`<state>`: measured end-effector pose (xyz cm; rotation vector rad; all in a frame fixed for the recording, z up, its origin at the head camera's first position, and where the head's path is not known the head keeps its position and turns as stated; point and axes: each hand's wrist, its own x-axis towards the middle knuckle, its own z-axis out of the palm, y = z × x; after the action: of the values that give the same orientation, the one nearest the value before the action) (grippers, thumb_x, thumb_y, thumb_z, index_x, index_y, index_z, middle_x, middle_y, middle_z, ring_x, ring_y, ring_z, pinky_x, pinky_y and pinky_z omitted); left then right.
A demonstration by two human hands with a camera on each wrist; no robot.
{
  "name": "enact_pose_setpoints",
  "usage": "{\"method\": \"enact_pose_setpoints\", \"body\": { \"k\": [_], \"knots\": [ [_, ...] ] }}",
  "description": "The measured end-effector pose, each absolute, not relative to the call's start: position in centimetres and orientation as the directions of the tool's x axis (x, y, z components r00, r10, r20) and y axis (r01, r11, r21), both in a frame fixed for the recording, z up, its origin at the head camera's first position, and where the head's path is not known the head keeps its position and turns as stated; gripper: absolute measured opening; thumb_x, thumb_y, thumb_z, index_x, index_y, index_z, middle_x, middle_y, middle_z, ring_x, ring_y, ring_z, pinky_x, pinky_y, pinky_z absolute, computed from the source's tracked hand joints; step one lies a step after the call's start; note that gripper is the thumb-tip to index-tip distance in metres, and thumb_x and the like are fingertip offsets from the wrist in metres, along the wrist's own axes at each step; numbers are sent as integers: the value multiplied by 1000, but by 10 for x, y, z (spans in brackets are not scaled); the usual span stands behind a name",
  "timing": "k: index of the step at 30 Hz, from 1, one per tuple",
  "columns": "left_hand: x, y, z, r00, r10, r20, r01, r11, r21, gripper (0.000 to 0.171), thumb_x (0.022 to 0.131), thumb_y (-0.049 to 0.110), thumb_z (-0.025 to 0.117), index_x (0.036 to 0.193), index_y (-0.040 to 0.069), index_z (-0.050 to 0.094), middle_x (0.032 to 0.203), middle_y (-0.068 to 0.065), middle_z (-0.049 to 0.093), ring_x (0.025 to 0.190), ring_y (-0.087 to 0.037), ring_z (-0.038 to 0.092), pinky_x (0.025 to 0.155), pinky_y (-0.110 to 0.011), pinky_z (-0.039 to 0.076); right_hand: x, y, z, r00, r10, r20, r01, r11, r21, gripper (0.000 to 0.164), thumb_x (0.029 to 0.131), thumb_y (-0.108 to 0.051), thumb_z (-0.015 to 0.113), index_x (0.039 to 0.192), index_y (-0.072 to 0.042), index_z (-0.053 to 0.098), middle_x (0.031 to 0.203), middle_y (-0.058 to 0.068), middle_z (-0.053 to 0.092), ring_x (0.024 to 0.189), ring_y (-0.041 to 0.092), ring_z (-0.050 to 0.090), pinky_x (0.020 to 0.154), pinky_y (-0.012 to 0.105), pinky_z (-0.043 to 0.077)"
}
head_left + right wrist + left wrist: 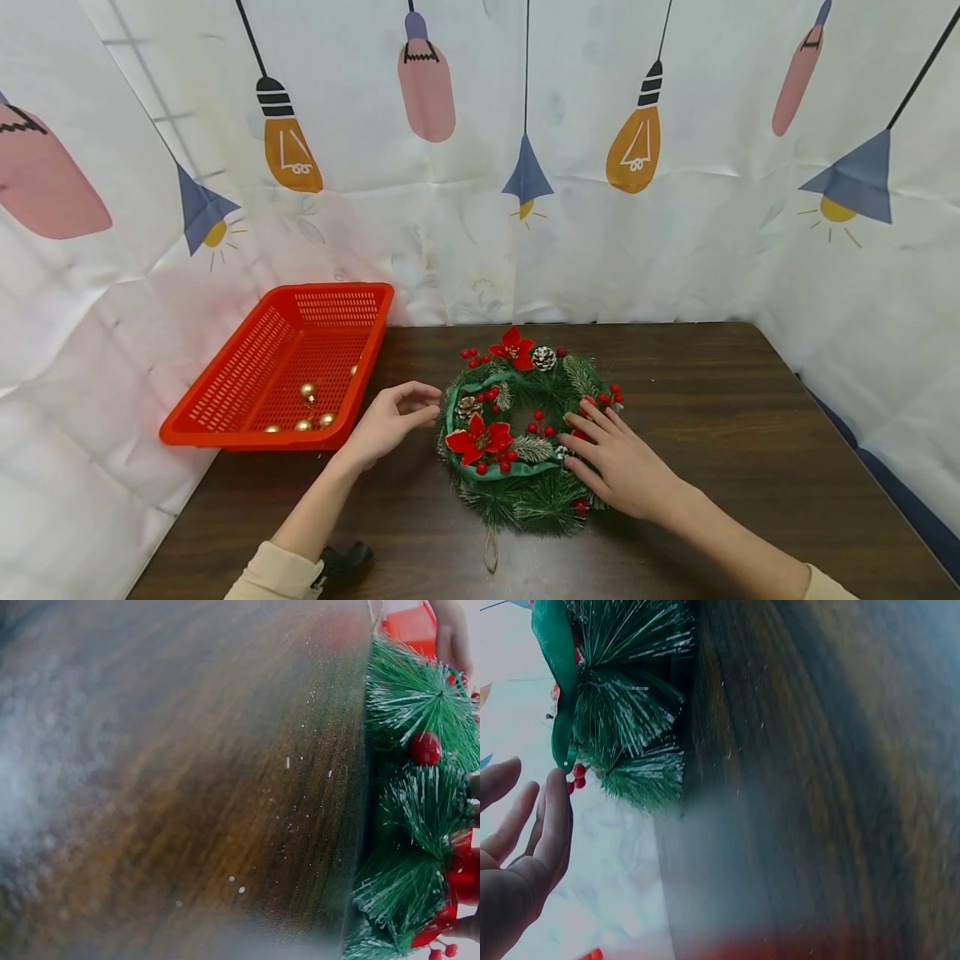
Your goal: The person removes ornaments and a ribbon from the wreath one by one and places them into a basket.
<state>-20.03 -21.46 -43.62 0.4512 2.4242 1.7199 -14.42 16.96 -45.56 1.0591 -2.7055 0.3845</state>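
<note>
A green pine wreath (551, 502) lies on the brown table. It carries red cloth flowers (478, 439), red berries, frosted pine cones (543, 359) and a green ribbon (525, 472) looping over its left part. Right at the wreath's left edge is my left hand (393, 421), its fingers loosely bent and thumb apart, holding nothing. The left wrist view shows its fingertips by the ribbon's edge (564, 724). My right hand (622, 467) rests with spread fingers on the wreath's right side, over berries and a red flower that it partly hides.
To the left stands a red plastic basket (217, 438) with several gold balls (307, 390) in it. A twine loop (491, 554) sticks out from the wreath's near side. Behind the table (720, 417) hangs a white curtain (480, 250) printed with lamps.
</note>
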Motion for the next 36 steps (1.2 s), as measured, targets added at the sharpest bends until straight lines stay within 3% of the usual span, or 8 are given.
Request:
{"method": "enact_pose_setpoints", "body": {
  "k": [8, 27, 36],
  "knots": [
    [-199, -209, -443, -944, 327, 42, 133, 260, 957, 30, 99, 7, 69, 126, -6, 65, 113, -20, 67, 100, -35, 70, 91, -52, 56, -144, 170, -457, -717, -631, 297, -689, 706, -164, 40, 105, -37, 60, 133, -12, 70, 148, 16, 54, 147, 44, 32, 114, 66, 28],
    [-194, -201, -453, -957, 288, -30, 41, 237, 971, 39, 99, 11, 71, 131, -9, 60, 109, -19, 66, 95, -31, 72, 89, -49, 58, -143, 171, -458, -728, -624, 285, -679, 715, -169, 41, 106, -39, 58, 135, -13, 69, 148, 14, 54, 149, 42, 30, 115, 66, 27],
    [-195, -197, -454, -957, 289, -38, 20, 195, 981, 42, 98, 8, 71, 133, -10, 58, 108, -19, 64, 98, -29, 71, 86, -39, 60, -143, 171, -458, -727, -624, 287, -678, 718, -156, 40, 105, -38, 58, 134, -13, 69, 148, 14, 55, 149, 42, 30, 115, 65, 27]
  ]
}}
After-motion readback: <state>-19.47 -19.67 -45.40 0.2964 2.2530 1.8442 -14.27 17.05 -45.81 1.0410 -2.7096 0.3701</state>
